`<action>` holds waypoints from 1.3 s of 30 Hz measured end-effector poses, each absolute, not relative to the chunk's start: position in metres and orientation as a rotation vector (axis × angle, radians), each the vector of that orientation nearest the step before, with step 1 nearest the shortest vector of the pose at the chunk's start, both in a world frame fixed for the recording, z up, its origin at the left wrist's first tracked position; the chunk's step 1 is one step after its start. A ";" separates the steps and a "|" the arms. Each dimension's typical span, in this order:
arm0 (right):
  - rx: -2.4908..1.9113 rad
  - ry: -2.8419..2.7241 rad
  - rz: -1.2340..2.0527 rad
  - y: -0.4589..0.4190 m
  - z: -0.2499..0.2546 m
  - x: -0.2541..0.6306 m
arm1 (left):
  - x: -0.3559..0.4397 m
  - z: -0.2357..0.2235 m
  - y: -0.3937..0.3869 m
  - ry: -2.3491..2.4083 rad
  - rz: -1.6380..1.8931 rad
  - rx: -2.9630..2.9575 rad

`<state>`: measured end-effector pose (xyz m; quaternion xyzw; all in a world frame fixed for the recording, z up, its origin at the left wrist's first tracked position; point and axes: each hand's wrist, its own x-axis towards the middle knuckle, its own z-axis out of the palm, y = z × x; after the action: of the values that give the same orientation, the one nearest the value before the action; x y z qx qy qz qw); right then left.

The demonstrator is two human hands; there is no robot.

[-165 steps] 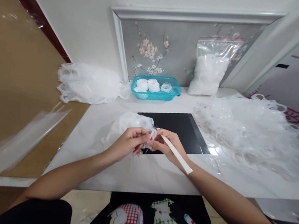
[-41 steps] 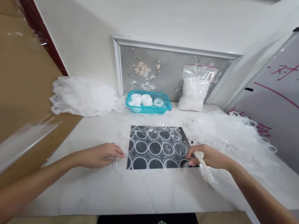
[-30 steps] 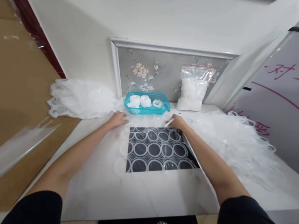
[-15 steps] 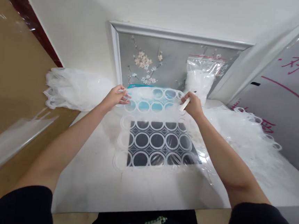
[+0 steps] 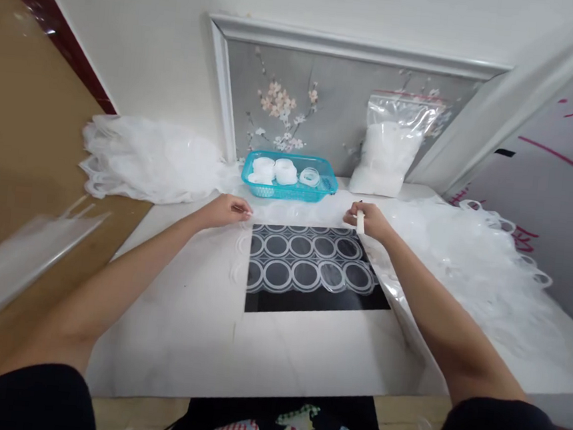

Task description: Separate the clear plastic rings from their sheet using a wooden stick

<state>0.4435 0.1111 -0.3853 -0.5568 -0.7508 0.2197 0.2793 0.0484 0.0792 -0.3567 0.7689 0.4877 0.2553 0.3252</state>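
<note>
A translucent plastic sheet of joined rings lies over a black rectangular mat, its rows of circles showing white against the dark. At the sheet's far left corner my left hand is closed, fingertips pinching its edge. My right hand is at the far right corner, fingers curled around a slim white handled tool with a small dark tip. Whether those fingers also grip the sheet is hard to see. Just beyond the hands stands a blue plastic basket holding several white rings.
A heap of white ring sheets lies at the left, and another loose pile spreads along the right. A zip bag of white pieces leans on the framed floral panel. A whiteboard stands at the right.
The ring sheet, held up in front of the basket before, has come down toward me onto the mat. Both hands are lower, and the basket is now uncovered.
</note>
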 end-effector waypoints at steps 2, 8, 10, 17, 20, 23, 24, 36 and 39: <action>-1.558 -2.074 0.579 0.107 -0.390 0.448 | 0.044 -0.364 0.070 1.287 0.542 2.099; -1.535 -1.912 0.292 0.083 -0.376 0.425 | 0.039 -0.364 0.027 1.478 0.431 2.307; -1.454 -1.822 0.431 0.063 -0.369 0.400 | 0.044 -0.363 0.000 1.528 0.377 2.481; -1.121 -1.841 1.349 -0.016 -0.381 0.301 | 0.067 -0.384 -0.099 1.115 0.277 3.235; -1.051 -1.888 1.396 -0.030 -0.395 0.283 | 0.069 -0.392 -0.111 1.072 0.356 3.360; -1.033 -1.947 1.323 -0.032 -0.402 0.279 | 0.069 -0.394 -0.111 1.090 0.338 3.371; -1.036 -1.965 1.299 -0.033 -0.403 0.280 | 0.070 -0.394 -0.111 1.106 0.329 3.369; -1.029 -2.142 1.185 -0.036 -0.401 0.284 | 0.074 -0.394 -0.116 1.166 0.225 3.280; -1.014 -2.131 1.222 -0.037 -0.400 0.285 | 0.074 -0.396 -0.115 1.185 0.270 3.238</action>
<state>0.2853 -0.0367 -0.4003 -0.3705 -0.7785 0.4463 0.2397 0.0740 -0.1152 -0.3959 0.9245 0.3383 0.0772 -0.1580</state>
